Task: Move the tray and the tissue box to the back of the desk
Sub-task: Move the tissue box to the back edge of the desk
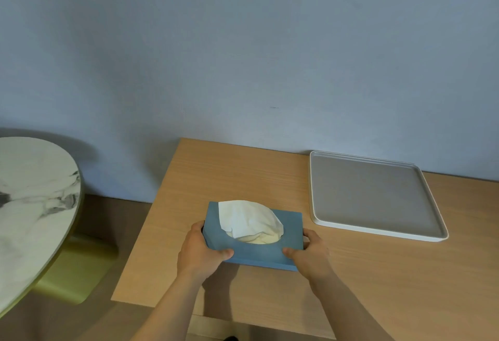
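Note:
A blue tissue box with a white tissue sticking out of its oval opening is in the middle of the wooden desk. My left hand grips its left end and my right hand grips its right end, thumbs on top. The box looks tilted, with its near edge raised off the desk. A grey tray with a white rim lies flat at the back right of the desk, its far edge close to the wall.
A blue-grey wall runs along the desk's far edge. A round marble-topped table stands to the left, with a yellow-green base below it. Bare desk surface lies between the box and the wall.

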Tool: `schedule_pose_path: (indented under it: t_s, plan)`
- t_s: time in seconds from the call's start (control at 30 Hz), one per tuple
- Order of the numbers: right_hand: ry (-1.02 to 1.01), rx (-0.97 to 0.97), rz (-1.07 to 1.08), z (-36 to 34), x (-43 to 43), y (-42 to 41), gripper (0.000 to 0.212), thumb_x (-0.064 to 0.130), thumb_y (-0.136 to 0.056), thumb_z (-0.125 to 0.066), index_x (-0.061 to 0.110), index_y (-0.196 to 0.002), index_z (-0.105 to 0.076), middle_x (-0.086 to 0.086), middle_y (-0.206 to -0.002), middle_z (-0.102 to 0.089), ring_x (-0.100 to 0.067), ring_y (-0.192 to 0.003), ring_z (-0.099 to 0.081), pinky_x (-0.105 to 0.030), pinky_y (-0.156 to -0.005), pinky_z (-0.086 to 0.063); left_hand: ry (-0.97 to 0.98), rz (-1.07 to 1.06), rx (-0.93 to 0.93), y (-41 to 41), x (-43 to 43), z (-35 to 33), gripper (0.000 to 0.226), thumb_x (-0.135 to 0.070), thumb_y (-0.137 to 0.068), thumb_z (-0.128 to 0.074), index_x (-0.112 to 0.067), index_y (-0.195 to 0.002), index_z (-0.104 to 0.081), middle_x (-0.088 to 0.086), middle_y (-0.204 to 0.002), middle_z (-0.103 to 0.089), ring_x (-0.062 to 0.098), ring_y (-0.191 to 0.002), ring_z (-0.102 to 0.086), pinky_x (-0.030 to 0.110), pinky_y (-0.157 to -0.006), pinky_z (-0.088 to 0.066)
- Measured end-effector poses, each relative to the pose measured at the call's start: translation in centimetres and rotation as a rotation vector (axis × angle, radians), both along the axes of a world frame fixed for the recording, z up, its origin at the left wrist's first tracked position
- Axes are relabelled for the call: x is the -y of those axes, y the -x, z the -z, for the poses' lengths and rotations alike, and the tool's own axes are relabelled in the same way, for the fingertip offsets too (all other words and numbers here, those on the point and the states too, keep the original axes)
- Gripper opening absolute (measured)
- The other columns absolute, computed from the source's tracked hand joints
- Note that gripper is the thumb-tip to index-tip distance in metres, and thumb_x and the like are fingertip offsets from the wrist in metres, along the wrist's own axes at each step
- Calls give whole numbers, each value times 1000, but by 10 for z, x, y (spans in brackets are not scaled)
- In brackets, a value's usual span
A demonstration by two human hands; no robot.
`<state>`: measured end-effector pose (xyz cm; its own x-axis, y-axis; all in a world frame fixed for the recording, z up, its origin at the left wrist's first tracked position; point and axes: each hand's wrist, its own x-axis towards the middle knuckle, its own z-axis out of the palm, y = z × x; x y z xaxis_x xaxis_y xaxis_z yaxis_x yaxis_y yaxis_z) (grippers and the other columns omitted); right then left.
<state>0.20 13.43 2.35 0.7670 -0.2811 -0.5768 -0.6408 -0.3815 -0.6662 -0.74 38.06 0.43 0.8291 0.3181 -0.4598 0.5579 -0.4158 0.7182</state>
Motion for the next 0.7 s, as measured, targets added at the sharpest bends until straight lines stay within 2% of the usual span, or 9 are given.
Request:
schedule_pose_path:
  t_s: [0.1, 0.3, 0.5, 0.6, 0.7]
  plan:
    - [-9, 30, -40, -9, -26, -14, 68, 15, -74, -82, 22, -136, -55, -4, -115, -71, -24, -99, -69, -49, -89, -59, -17, -21, 31, -8, -26, -10, 92, -31, -53, -94, -26, -132, -46, -13, -110, -57, 13, -95, -57, 26, -64, -44]
    - [-27, 91, -95, -20, -65, -52, 68, 16, -74, -82, 21, -136, -55, -4, -113, -72, -24, -98, -70, -48, -89, -59, -25, -89, 42, -37, -64, -22, 96, -28, -54, -94, -27, -135, -44, -11, -113, -56, 17, -100, -56, 37, -81, -52]
    - [-64, 123, -136, -22, -80, -102, 65, 17, -75, -82, 24, -134, -56, -1, -112, -72, -23, -98, -70, -48, -90, -59, -57, -126, 52, -80, -82, -29, 98, -30, -52, -95, -31, -135, -42, -24, -99, -49, 12, -94, -53, 25, -62, -43]
    - [-62, 113, -169, -22, -85, -129, 65, 20, -77, -82, 26, -135, -54, 0, -114, -71, -20, -99, -70, -45, -90, -59, -77, -147, 36, -103, -88, -29, 99, -31, -53, -95, -30, -135, -41, -27, -96, -47, 12, -92, -53, 23, -60, -42]
    - [-54, 115, -187, -20, -89, -153, 63, 21, -77, -83, 24, -133, -56, 0, -113, -71, -20, -99, -69, -45, -91, -59, -97, -154, 31, -124, -93, -26, 100, -32, -53, -95, -29, -137, -40, -19, -102, -50, 14, -95, -53, 27, -64, -45]
